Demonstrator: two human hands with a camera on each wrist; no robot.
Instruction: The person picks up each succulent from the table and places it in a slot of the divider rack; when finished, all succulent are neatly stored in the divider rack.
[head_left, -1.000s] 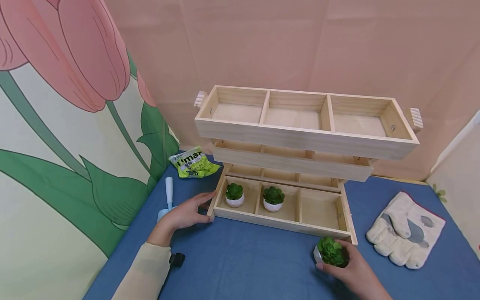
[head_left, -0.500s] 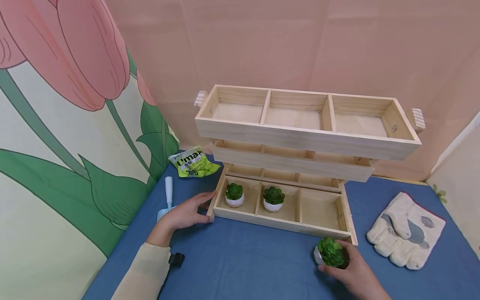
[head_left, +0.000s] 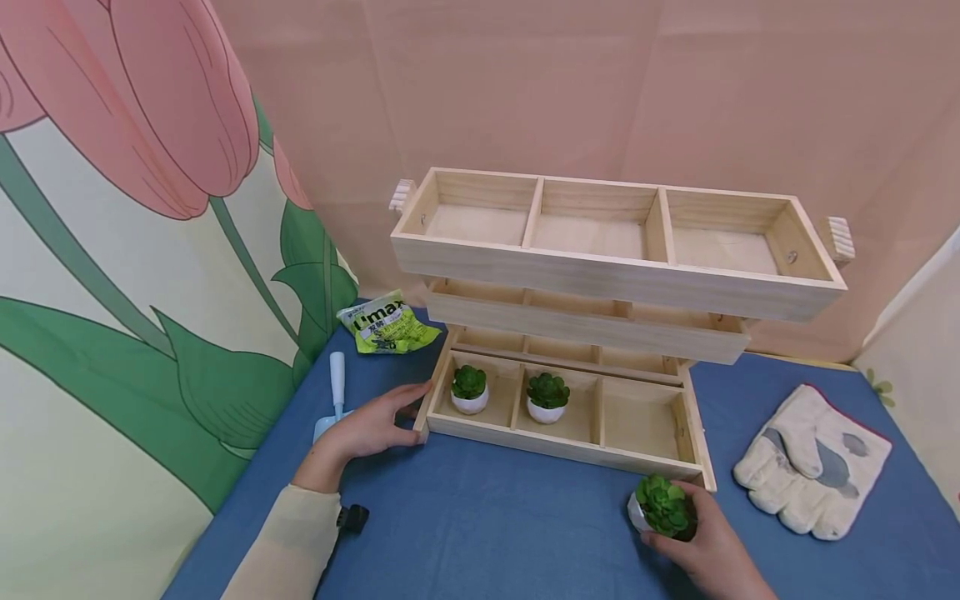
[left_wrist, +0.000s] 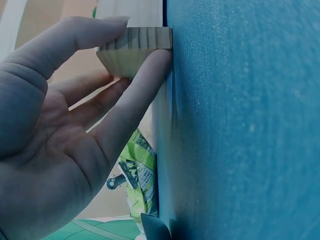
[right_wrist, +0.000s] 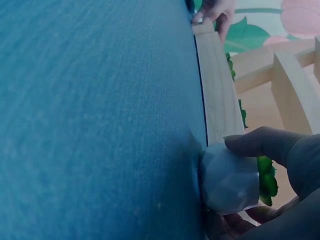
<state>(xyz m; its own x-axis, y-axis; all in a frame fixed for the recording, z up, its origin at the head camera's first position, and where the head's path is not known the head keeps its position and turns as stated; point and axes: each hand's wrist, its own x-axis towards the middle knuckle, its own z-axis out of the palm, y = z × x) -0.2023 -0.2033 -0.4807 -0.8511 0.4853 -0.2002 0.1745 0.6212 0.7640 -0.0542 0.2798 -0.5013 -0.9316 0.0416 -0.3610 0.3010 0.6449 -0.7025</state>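
Observation:
My right hand (head_left: pixel 708 542) grips a small potted succulent (head_left: pixel 663 505) in front of the right end of a tiered wooden planter stand (head_left: pixel 615 279). In the right wrist view its white faceted pot (right_wrist: pixel 230 180) sits on the blue cloth, thumb on one side and fingers on the other. My left hand (head_left: pixel 375 427) holds the stand's lower left corner; the left wrist view shows thumb and fingers on either side of the wooden rail end (left_wrist: pixel 137 42). Two more potted succulents, one on the left (head_left: pixel 469 389) and one in the middle (head_left: pixel 547 397), stand in the bottom tray's compartments.
A pair of white work gloves (head_left: pixel 813 462) lies right of the stand. On the left are a green bag (head_left: pixel 388 325) and a light blue shovel (head_left: pixel 337 383), partly hidden by my left hand. The upper tiers overhang the back of the bottom tray.
My right thumb has slid slightly to the right along the pot. The left hand, the stand and the other succulents have stayed in place.

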